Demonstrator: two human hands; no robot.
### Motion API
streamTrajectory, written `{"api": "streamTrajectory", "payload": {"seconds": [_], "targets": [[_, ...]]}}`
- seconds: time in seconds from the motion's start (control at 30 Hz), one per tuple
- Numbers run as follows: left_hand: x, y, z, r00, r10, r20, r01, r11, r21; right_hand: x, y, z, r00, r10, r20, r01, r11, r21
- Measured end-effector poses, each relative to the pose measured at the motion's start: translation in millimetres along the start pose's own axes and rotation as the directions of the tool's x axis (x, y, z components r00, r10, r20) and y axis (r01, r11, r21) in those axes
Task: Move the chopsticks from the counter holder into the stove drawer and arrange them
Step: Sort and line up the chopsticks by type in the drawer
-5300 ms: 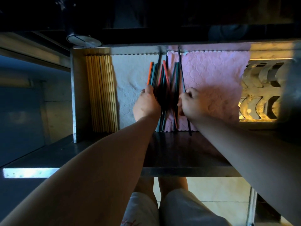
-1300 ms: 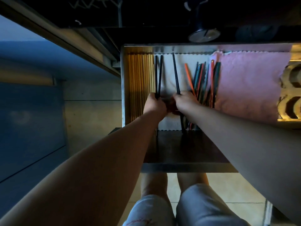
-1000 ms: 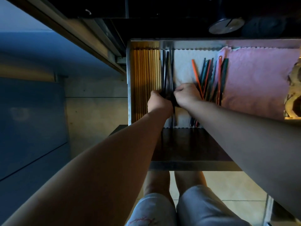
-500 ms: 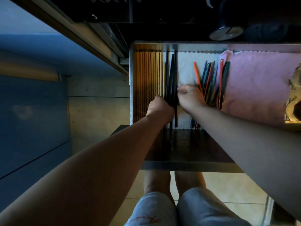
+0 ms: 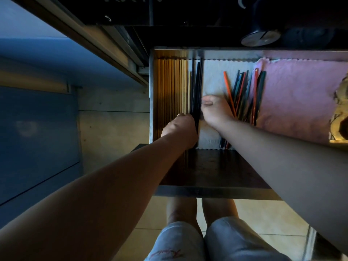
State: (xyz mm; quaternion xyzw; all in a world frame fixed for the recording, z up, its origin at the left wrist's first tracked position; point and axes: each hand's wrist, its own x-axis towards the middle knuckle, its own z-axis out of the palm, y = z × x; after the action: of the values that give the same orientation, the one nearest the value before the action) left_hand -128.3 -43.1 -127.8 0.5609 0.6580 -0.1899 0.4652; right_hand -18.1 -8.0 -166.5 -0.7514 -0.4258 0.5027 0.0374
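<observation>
**Three chopstick groups in drawer (image 5: 207, 191)**

Left hand (image 5: 178, 129) grips black chopsticks (image 5: 196, 87) beside wooden chopsticks (image 5: 173, 87), centre frame; fingertips hidden. Right hand (image 5: 214, 110) curled against them; grip cannot be told. Coloured chopsticks (image 5: 244, 91) partly behind right wrist. White scrawl at top edge illegible.

A white textured cloth (image 5: 212, 76) with a scalloped edge lies flat, and a pink quilted cloth (image 5: 301, 95) lies against its right side. A gold-lit patterned object (image 5: 339, 117) shows at the far right edge, too cut off to identify. Above them in the dark is a round metal disc (image 5: 259, 37), while a metal rail (image 5: 105, 40) runs diagonally from the upper left, with a blue panel (image 5: 37, 129) and a pale bare wall (image 5: 113, 129) below it. At the bottom are beige floor tiles (image 5: 263, 219) and the person's knees in light grey shorts (image 5: 235, 242) with red writing on the left leg.
</observation>
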Motion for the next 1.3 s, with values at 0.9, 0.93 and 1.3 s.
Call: {"api": "streamTrajectory", "payload": {"seconds": [0.9,0.93,1.3], "targets": [[14.1,-41.9,15.9,0.94,0.315,0.129,-0.33,0.752,0.57,6.1,-8.5,-1.4,0.997,-0.052,0.055,0.058,0.991,-0.118],[13.9,-40.8,15.4,0.941,0.313,0.124,-0.327,0.758,0.565,6.2,-9.6,-0.9,0.997,-0.057,0.045,0.062,0.992,-0.114],[12.4,-45.7,23.6,0.93,0.366,0.045,-0.331,0.775,0.539,4.7,-7.9,6.1,0.996,-0.072,0.048,0.077,0.99,-0.118]]}}
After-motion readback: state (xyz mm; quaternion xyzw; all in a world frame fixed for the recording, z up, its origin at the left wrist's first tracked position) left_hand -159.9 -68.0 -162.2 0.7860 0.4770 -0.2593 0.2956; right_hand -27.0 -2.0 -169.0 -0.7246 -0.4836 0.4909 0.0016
